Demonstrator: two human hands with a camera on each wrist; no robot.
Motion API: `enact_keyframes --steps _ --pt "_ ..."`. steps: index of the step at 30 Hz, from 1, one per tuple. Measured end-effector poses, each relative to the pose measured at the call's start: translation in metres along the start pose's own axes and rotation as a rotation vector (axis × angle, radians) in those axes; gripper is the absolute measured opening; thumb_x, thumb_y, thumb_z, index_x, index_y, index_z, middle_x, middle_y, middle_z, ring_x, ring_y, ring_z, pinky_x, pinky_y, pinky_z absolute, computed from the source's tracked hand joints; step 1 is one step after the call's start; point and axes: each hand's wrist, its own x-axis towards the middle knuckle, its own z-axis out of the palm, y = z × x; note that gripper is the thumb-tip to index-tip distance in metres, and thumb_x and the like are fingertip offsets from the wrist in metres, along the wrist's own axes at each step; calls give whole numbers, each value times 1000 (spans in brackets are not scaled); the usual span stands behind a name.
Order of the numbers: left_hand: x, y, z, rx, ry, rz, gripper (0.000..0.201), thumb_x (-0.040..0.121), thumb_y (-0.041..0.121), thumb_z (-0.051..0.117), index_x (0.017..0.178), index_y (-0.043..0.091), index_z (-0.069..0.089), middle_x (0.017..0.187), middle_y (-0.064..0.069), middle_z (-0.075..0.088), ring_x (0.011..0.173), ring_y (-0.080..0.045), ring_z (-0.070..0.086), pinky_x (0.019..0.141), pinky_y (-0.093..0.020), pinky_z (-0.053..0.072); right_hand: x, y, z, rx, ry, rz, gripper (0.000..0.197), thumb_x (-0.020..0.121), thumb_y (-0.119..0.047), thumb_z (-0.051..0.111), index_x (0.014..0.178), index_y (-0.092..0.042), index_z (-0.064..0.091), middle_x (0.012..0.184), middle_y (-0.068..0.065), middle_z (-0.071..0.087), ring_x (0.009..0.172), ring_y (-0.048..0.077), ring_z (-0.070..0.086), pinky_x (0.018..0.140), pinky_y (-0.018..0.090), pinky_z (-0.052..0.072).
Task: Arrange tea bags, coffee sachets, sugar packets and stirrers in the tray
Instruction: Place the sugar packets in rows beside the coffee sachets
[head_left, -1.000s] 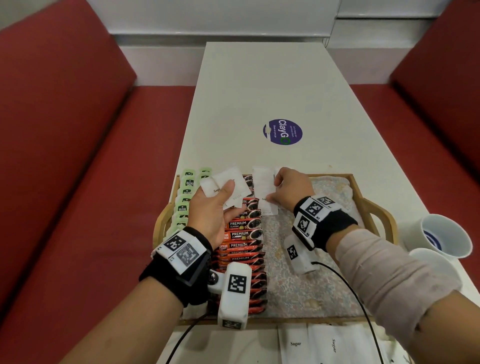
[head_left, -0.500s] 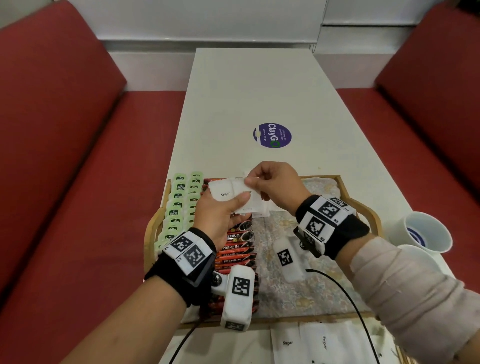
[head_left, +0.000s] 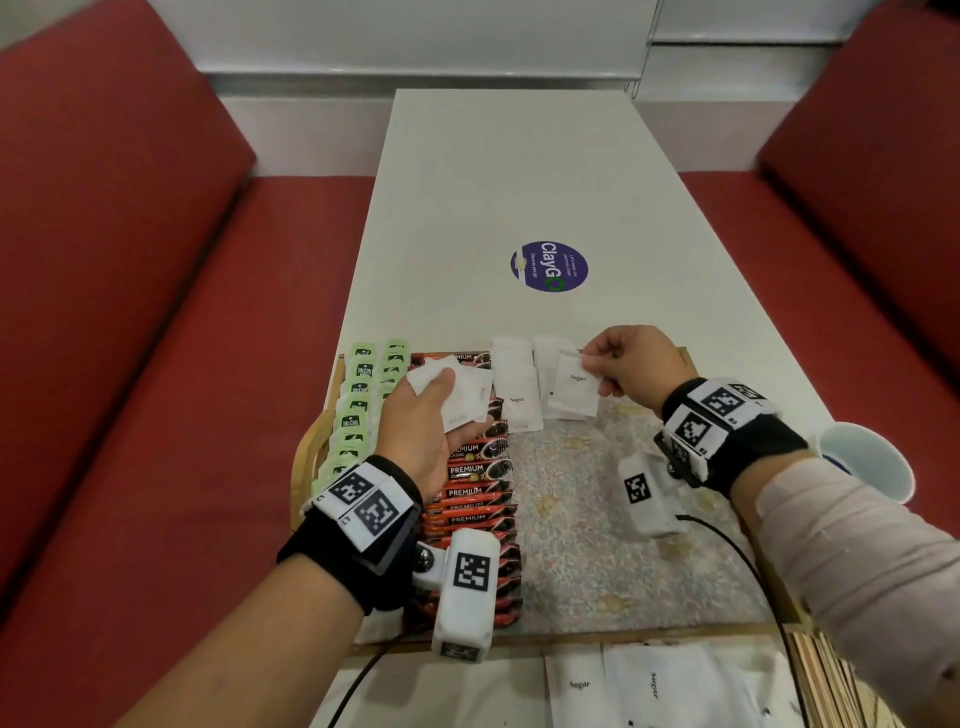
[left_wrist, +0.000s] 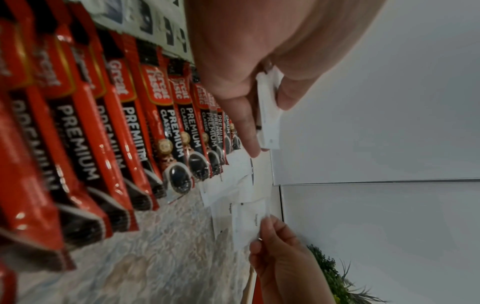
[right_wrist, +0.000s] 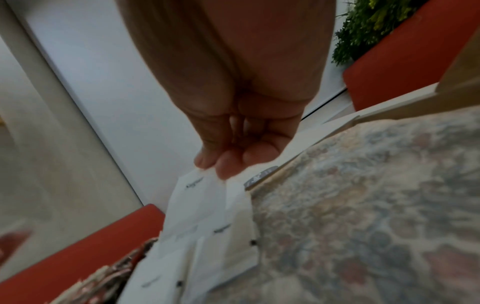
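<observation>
**traywatcher:** ok so what's different from half a second back? The right hand (head_left: 631, 366) was over at the left hand's stack, pinching a packet off the top. Now it has swung away to the right, and a single sugar packet (head_left: 574, 384) dangles from its thumb and fingertips by the top edge, hanging just over the far end of the tray (head_left: 613, 635).

**sachet_sam:** yep, and the left hand (head_left: 431, 415) hasn't gone anywhere. Thumb on top, fingers under, it keeps a small fan of sugar packets (head_left: 462, 395) clamped above the row of coffee sachets (head_left: 475, 491). The left wrist view shows that stack edge-on between thumb and finger.

**traywatcher:** so it's basically a dispenser: left holds, right peels one and lays it down. A few white packets (head_left: 517, 397) already lie overlapped in the tray right beside the coffee, and the pinched one hangs over the second little pile next to them. Can't tell if its bottom edge is touching the ones underneath yet.

**sachet_sam:** my read is the sugar column is only just started. Tea bags (head_left: 358, 415) look done along the left edge, coffee done, and the patterned liner is still bare down the right side. More sugar packets (head_left: 613, 686) wait on the table in front of the tray, and what look like the stirrers (head_left: 821, 680) sit at the bottom right corner, not in yet.

**traywatcher:** so lots left.
</observation>
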Motion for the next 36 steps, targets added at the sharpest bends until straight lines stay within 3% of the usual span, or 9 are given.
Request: enact_keyframes --steps 4,8,12,15,18,21,25,29,36 --pt "-1 0 2 8 2 -3 22 99 12 46 118 8 54 102 -9 64 87 -20 65 60 -34 60 6 5 5 -160 -56 21 3 87 -13 67 84 -10 66 64 -2 61 37 -2 52 52 12 46" --pt "-1 0 1 5 4 5 22 98 11 46 118 6 53 101 -9 64 85 -20 65 60 -36 60 10 4 16 -244 -75 4 5 86 -12 67 83 -9 68 67 0 62 52 11 53 72 32 52" --pt "-1 0 2 -7 1 2 19 98 10 46 115 7 53 99 -9 64 85 -20 65 61 -35 60 11 2 24 -274 -40 2 14 84 -11 68 73 -15 61 63 -4 58 57 13 53 76 33 52" --pt "-2 2 2 -42 -21 -29 16 98 7 42 111 6 52 101 -13 63 87 -24 63 62 -37 59 12 -1 28 -321 -20 -16 22 83 -12 69 67 -20 56 61 -6 55 68 19 57 74 31 50" --pt "-3 4 2 -64 -70 -63 18 98 5 37 107 6 53 104 -17 62 90 -28 63 68 -41 57 11 -2 29 -361 3 -20 8 81 -14 71 78 -13 63 73 0 60 76 18 56 67 26 40" --pt "-3 3 2 -31 -116 -61 23 100 3 34 109 9 54 114 -15 62 97 -27 63 72 -40 58 9 -4 27 -393 34 -25 13 81 -18 71 88 -11 63 83 2 59 78 19 54 66 26 37" --pt "0 2 4 64 -125 -24 27 99 2 40 123 9 49 122 -10 59 108 -27 60 65 -31 60 0 -22 25 -306 74 -142 11 88 -25 64 89 -15 59 85 1 58 76 18 52 65 26 36" --pt "1 -1 4 165 -74 43 27 92 -1 54 117 10 50 118 -9 63 103 -27 64 65 -32 60 -19 -47 27 -92 -25 -250 17 91 -30 58 89 -15 64 84 1 65 73 16 58 70 31 50" --pt "-3 1 2 254 -68 158 25 80 1 69 98 14 57 106 -12 67 87 -25 69 57 -28 58 -31 -59 28 56 -165 -188 16 82 -24 73 70 -18 64 59 -8 60 51 4 54 48 13 41"
